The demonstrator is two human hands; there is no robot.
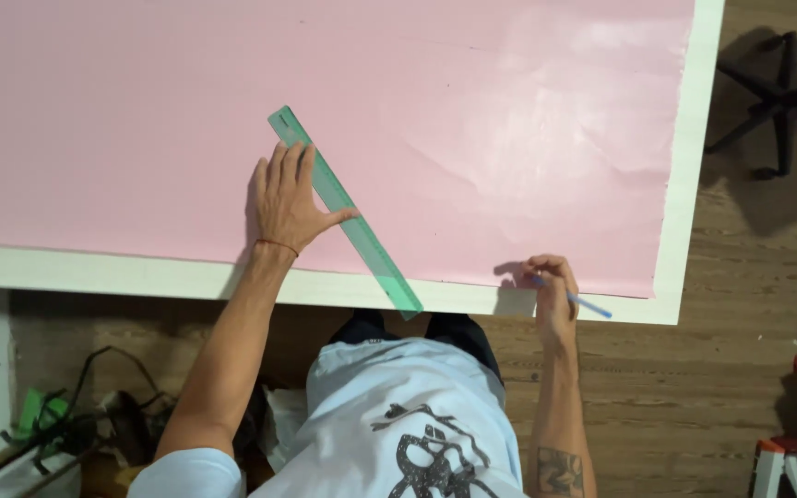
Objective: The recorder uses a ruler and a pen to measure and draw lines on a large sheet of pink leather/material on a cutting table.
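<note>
Surface: big pink sheet [472,138] on white table [684,231], wooden floor [684,387] below | My left hand [286,198]: flat, fingers spread, pressing green ruler [345,212] lying diagonally on the sheet | My right hand [551,286]: closed around blue pen [583,302] at sheet's near edge | Room: black chair base [777,97] at far right.

pink sheet [140,120] cut off top and left (pencil [588,305] tip hidden)

A black office chair base [775,101] stands on the wooden floor [694,387]; tangled black cables [94,406] lie lower left.
</note>
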